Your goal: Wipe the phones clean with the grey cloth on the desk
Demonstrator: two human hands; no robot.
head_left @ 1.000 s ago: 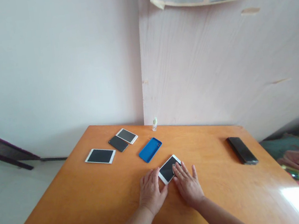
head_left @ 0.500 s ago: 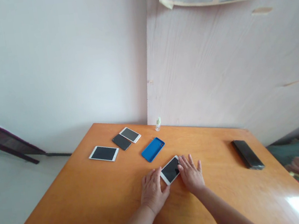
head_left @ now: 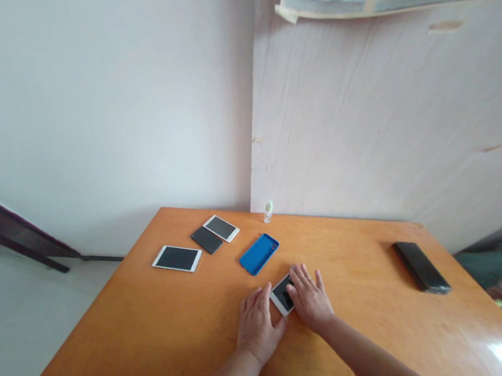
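Note:
A white smartphone with a dark screen lies face up on the wooden table, tilted up toward the right. My left hand grips its lower left end, index finger along one side and thumb near the bottom corner. Over its right end rests my right hand, palm down with fingers spread on the screen, hiding that part. Just beyond the phone is an empty blue phone case, open side up.
Farther left lie another white phone, a black phone and a smaller white phone. A small clear bottle stands by the wall. On the right is a long black object near the edge of the table.
My right hand has slid left and now covers more of the phone's screen. The left hand stays at the phone's other end. The camera view has shifted slightly.

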